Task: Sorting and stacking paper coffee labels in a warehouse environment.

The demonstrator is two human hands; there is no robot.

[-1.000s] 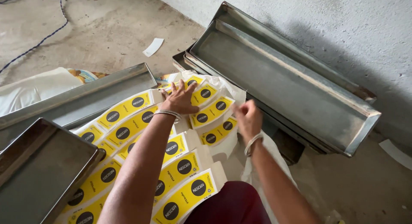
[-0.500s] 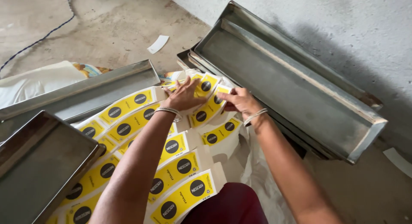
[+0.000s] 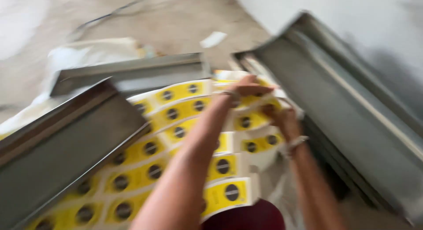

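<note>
Both hands worked at the far end of a spread of yellow labels.

The left hand [image 3: 249,88] lay flat, fingers pressing the top yellow label sheets [image 3: 176,113]; the right hand [image 3: 280,115] seemed curled on a sheet's edge, though blur hid its grip. The glossy rectangular labels, each with a dark round mark, lay in rows between grey metal trays [image 3: 348,102].

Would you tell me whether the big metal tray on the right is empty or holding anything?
Empty as far as visible: the metal tray shows only bare grey inside. The picture is blurred, so small items could be missed.
</note>
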